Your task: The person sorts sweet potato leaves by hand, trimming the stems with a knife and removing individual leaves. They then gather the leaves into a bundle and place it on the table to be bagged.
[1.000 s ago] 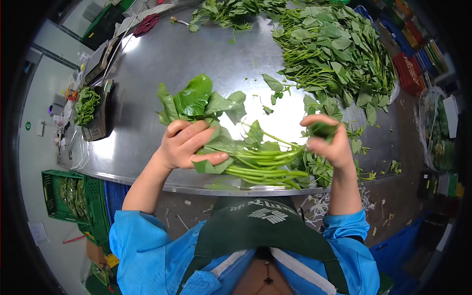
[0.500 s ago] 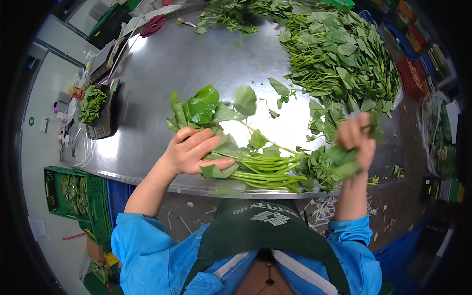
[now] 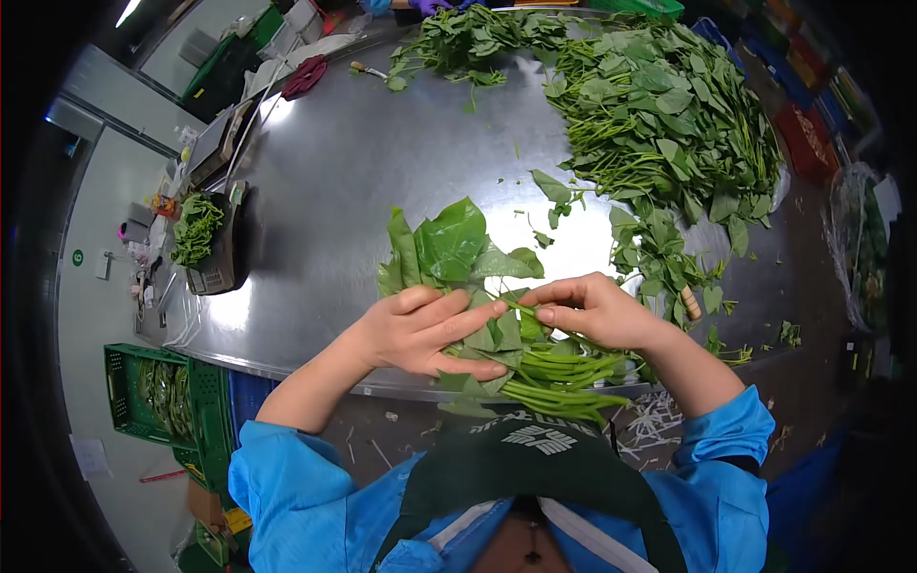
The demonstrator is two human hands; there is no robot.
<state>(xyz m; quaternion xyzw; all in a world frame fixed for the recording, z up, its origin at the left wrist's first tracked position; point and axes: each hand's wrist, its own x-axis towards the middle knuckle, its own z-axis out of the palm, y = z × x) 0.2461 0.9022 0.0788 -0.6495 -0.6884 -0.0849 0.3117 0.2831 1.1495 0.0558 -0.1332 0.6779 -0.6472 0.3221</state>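
Observation:
My left hand (image 3: 430,329) is wrapped round a bunch of leafy greens (image 3: 564,371), near the table's front edge. Its broad leaves stick up beyond the fingers and its bright green stems point right. At the right side of the bunch, my right hand (image 3: 594,310) pinches a thin green stem (image 3: 516,306) between thumb and fingers. A large heap of loose greens (image 3: 669,124) covers the back right of the metal table (image 3: 382,143). A small wooden handle (image 3: 691,303) lies among stray leaves right of my right hand.
A black crate of greens (image 3: 215,272) stands on the table's left. Green crates (image 3: 153,392) are below at the left. At the far edge, a co-worker's purple-gloved hands (image 3: 435,6) show beside more greens. A brush (image 3: 368,70) and a dark red cloth (image 3: 304,76) lie at the back left.
My right hand has moved left from the loose leaves to the bunch and now pinches a stem. The wooden handle has come into view. The camera view has shifted slightly.

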